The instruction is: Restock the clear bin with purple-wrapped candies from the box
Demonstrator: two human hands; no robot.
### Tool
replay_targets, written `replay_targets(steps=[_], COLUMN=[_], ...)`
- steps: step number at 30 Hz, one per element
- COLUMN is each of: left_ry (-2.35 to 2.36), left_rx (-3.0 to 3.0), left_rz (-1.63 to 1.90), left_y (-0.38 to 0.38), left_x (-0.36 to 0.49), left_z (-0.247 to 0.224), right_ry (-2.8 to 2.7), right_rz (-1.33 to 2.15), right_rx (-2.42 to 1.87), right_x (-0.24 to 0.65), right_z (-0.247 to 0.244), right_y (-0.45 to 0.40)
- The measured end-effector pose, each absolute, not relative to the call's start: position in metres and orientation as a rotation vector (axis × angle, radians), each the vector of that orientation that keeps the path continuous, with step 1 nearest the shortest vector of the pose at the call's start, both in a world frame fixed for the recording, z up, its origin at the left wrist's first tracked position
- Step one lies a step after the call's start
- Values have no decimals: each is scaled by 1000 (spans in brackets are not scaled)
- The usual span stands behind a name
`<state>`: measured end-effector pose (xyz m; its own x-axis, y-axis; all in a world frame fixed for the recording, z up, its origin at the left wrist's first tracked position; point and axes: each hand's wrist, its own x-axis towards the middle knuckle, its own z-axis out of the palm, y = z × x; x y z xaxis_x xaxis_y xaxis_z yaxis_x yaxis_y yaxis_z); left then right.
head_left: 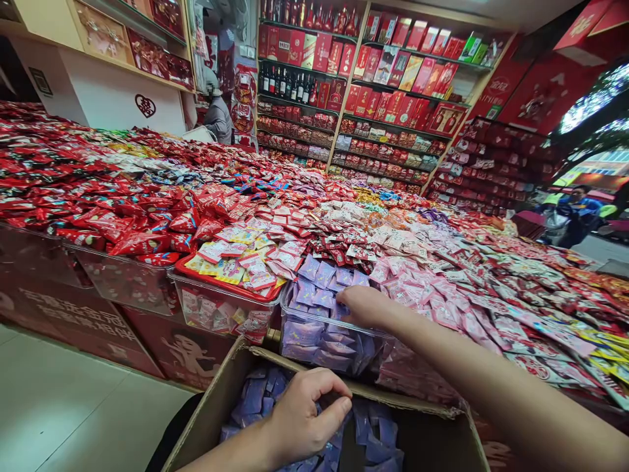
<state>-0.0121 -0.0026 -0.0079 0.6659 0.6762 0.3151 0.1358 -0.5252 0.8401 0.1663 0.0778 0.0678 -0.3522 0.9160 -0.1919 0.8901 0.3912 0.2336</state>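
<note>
As purple pkts [315, 280] are filling a clear bin [319, 317], we are holding our R hand [363, 307] low over its right end, fingertips dipping toward the top layer; the hand is hiding them, so we can't tell whether they're gripping a pkt. Our L hand [309, 410] is hovering above an open cardboard box [437, 436] w/ more purple pkts [378, 439] lying inside, thumb & forefinger curling nearly tip to tip, gap narrow; whether the other fingers are holding anything we can't tell.

Next to the bin, pink pkts [417, 288] are spreading out on the right; on the left, a red-rimmed tub [236, 290] is carrying yellow & pink pkts [230, 259], w/ glossy red pkts [142, 242] heaping up alongside. Farther back, a person in grey [219, 118] is appearing near wood-framed shelves [356, 56].
</note>
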Motion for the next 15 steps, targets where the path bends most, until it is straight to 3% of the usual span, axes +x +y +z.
replay_targets(steps=[15], left_ry=[593], left_rx=[2089], left_rz=[787], left_y=[-4], left_x=[-12], left_z=[-10], right_ry=[2339], right_rz=[216], right_rx=[1582], right_x=[166], right_z=[69], right_y=[76])
